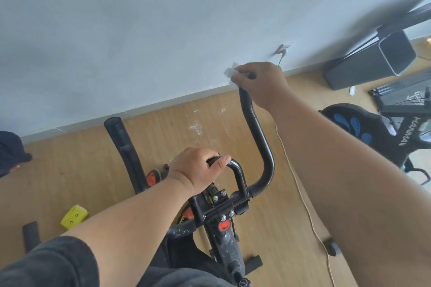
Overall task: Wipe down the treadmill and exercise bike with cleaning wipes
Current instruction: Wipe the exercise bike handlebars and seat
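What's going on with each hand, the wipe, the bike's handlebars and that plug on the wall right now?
Right hand: grips wipe at right bar's tip.
Wipe: crumpled, pressed on that tip.
Left hand: grips inner loop bar.
Right handlebar: being wiped.
Left handlebar: untouched.
Wall plug: plugged in.

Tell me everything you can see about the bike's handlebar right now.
The handlebar is a glossy black metal tube, bolted by a clamp with silver bolts to the bike's stem. Its right horn curves up and away toward the wall; a padded left horn stands apart, untouched. The left hand grips the inner loop. The right hand holds a white wipe round the right horn's tip. Pale specks dust the frame below.
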